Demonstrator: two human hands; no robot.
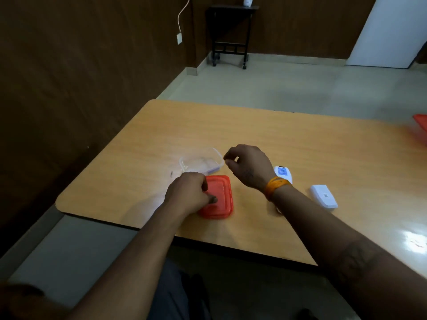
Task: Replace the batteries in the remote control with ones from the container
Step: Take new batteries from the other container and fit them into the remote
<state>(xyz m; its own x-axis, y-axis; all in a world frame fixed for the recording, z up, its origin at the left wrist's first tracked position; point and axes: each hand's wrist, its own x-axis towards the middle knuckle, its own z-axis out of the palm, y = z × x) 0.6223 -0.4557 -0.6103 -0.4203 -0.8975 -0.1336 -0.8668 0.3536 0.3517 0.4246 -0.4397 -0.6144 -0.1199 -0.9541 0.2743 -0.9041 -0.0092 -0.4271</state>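
A clear plastic container (201,161) stands uncovered on the wooden table (300,144); something bluish lies along its near wall. Its red lid (220,197) lies flat just in front of it. My left hand (188,192) rests on the lid's left edge, thumb pressed on top. My right hand (248,165) hovers at the container's right rim, fingers curled and pinched; whether they hold anything I cannot tell. The white remote control (283,173) lies behind my right wrist, partly hidden. A white battery cover (323,196) lies to its right.
Another red object (421,125) shows at the table's far right edge. A small dark speck (171,173) lies left of the container. A dark wall runs along the left. A black trolley (231,33) stands across the room.
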